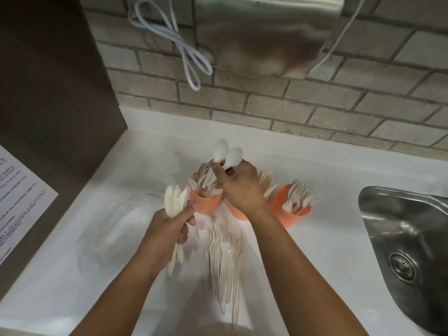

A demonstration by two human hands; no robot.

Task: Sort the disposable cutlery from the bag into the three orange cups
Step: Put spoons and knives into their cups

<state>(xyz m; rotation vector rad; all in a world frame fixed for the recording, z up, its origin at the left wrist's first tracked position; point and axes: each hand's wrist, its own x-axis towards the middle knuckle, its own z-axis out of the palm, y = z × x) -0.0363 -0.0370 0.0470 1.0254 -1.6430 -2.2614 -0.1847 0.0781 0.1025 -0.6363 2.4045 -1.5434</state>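
Three orange cups stand in a row on the white counter point(327, 238). The left cup point(206, 204) holds spoons, the middle cup point(238, 213) is mostly hidden behind my right hand and holds knives, and the right cup point(294, 210) holds forks. My right hand point(238, 185) grips two white spoons point(226, 155) by their handles above the left cup. My left hand point(169, 229) clutches a bundle of white knives point(174, 202), blades up. A loose pile of forks and other cutlery point(225, 253) lies between my forearms. A clear plastic bag point(116, 229) lies flat at the left.
A steel sink point(409, 241) is set into the counter at the right. A brick wall rises behind, with a steel dispenser point(266, 32) and a looped white cable point(184, 49). A dark panel with a printed sheet point(19, 197) stands at the left.
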